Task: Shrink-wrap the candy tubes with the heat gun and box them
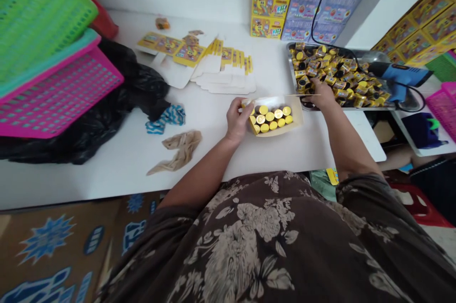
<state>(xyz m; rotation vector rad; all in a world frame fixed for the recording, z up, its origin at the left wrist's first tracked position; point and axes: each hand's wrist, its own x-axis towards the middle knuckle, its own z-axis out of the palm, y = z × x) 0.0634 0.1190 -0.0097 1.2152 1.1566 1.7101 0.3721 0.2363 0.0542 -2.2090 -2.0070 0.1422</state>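
Note:
My left hand (238, 120) grips the left end of an open carton (297, 112), its thumb over the edge. Inside the carton several small cups with yellow lids (270, 116) stand in rows. My right hand (319, 93) reaches over the near left edge of a metal tray (291, 63), its fingers among the yellow and black cups (329, 68) heaped there. Those fingertips are partly hidden, so what they hold, if anything, does not show. Flat yellow and white cartons (224, 72) lie fanned out behind the carton.
Yellow boxes (268, 6) and purple boxes (309, 4) stand stacked at the back. A blue tool (402, 75) with a black cable lies on the tray's right end. Baskets (60, 89) and a black bag (138, 80) are at left; cloths (181, 151) lie nearer.

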